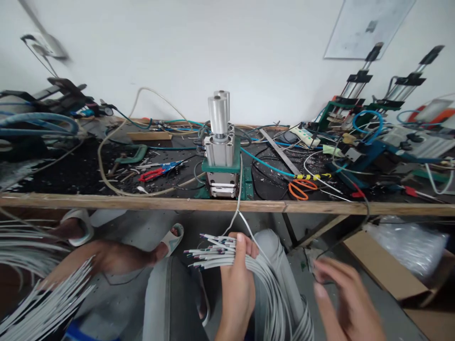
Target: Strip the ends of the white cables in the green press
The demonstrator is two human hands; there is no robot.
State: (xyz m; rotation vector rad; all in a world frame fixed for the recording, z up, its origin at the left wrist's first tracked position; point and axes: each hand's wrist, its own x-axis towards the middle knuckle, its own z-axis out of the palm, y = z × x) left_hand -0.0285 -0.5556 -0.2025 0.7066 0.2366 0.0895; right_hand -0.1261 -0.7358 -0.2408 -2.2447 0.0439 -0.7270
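Note:
My left hand (pixel 239 279) is closed around a bundle of grey-white cables (pixel 272 284), thumb on top. Their cut ends, with small coloured wires showing, fan out to the left, and the rest hangs down over my knee. One white cable rises from the bundle towards the bench edge. To the right, my right hand (pixel 350 300) is in the air, slightly blurred, with thumb and fingers apart and nothing visible between them. Straight ahead on the bench stands a small pneumatic press (pixel 221 147) with silver cylinders and a green base.
The bench (pixel 170 202) carries red-handled pliers (pixel 156 173), orange-handled scissors (pixel 302 188), a steel ruler (pixel 280 152), a green clamp (pixel 133 155) and air hoses. More presses (pixel 355 87) stand right. Below are a cardboard box (pixel 387 265) and, left, another person's leg (pixel 117 260) beside more cables (pixel 53 303).

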